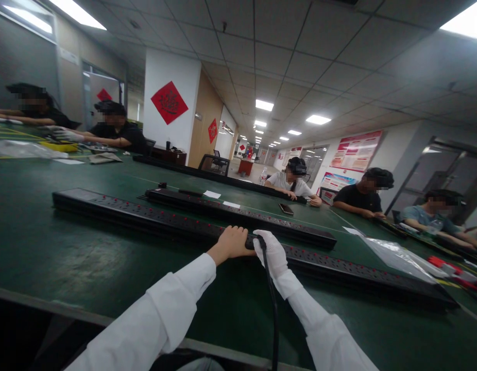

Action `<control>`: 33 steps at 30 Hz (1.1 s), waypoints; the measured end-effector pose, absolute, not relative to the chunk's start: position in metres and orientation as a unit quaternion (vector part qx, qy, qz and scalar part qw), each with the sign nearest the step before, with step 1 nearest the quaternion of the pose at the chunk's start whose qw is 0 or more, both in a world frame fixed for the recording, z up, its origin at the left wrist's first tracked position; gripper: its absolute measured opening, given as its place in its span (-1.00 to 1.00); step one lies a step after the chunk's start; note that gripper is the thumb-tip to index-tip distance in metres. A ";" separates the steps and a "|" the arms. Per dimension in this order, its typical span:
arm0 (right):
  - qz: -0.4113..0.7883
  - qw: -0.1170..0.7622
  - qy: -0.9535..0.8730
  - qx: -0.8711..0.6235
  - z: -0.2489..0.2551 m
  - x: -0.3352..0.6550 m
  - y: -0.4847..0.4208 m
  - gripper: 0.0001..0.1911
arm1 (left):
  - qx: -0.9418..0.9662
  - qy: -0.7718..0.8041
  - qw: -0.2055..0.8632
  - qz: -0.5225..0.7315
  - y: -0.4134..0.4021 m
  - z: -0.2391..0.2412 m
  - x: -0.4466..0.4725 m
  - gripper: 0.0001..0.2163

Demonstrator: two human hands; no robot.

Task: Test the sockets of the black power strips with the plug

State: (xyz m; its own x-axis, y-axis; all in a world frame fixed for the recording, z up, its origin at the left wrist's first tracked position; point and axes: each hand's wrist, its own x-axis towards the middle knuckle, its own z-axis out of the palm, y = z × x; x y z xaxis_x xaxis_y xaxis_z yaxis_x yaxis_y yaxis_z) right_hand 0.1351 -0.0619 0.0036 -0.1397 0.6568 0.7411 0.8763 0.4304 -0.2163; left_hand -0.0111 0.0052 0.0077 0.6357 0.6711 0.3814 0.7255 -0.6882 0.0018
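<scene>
Two hands work side by side: white-gloved right hand (273, 252), grip wrapped round a thick black flexible cable (274, 309); bare left hand (233, 242) over the long black red-dotted power strip (196, 228) beneath, hold unclear. Probably best: brace strip, guide cable straight.

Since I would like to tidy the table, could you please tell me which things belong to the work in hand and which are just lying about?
In hand:
long black strip, at the left hand
black cable, at the gloved right hand

Apparently lying about:
phone
white paper slip
clear plastic sheet
</scene>
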 end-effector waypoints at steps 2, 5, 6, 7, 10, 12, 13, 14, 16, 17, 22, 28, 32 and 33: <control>-0.136 0.405 -0.742 -0.518 0.004 0.135 -0.062 -0.70 | -0.900 -0.390 0.076 -0.180 0.005 0.008 -0.011 -0.38; -0.135 0.405 -0.743 -0.516 0.004 0.135 -0.062 -0.70 | -0.899 -0.393 0.074 -0.179 0.006 0.007 -0.011 -0.37; -0.133 0.405 -0.743 -0.516 0.004 0.135 -0.062 -0.70 | -0.900 -0.392 0.073 -0.178 0.006 0.007 -0.011 -0.38; -0.131 0.406 -0.743 -0.516 0.004 0.135 -0.062 -0.70 | -0.900 -0.390 0.074 -0.180 0.006 0.007 -0.011 -0.38; -0.126 0.404 -0.745 -0.515 0.004 0.136 -0.063 -0.71 | -0.900 -0.385 0.080 -0.190 0.005 0.006 -0.011 -0.36; -0.128 0.401 -0.747 -0.515 0.004 0.136 -0.063 -0.71 | -0.898 -0.388 0.083 -0.191 0.004 0.007 -0.011 -0.35; -0.130 0.400 -0.748 -0.514 0.004 0.136 -0.062 -0.71 | -0.897 -0.392 0.083 -0.188 0.004 0.007 -0.011 -0.35; -0.132 0.400 -0.748 -0.513 0.004 0.136 -0.062 -0.70 | -0.897 -0.394 0.081 -0.185 0.003 0.007 -0.011 -0.36; -0.136 0.400 -0.747 -0.513 0.004 0.136 -0.062 -0.70 | -0.897 -0.395 0.075 -0.180 0.003 0.008 -0.011 -0.38; -0.137 0.400 -0.747 -0.513 0.004 0.136 -0.062 -0.70 | -0.898 -0.395 0.072 -0.180 0.003 0.008 -0.011 -0.38; -0.130 0.403 -0.747 -0.513 0.005 0.136 -0.063 -0.71 | -0.898 -0.393 0.070 -0.185 0.004 0.008 -0.011 -0.39; -0.117 0.398 -0.748 -0.518 0.004 0.136 -0.063 -0.70 | -0.899 -0.387 0.074 -0.190 0.004 0.007 -0.011 -0.36; -0.123 0.399 -0.747 -0.517 0.004 0.137 -0.063 -0.70 | -0.899 -0.385 0.079 -0.192 0.005 0.007 -0.011 -0.35; -0.125 0.399 -0.747 -0.517 0.004 0.137 -0.063 -0.70 | -0.899 -0.385 0.081 -0.194 0.005 0.006 -0.011 -0.35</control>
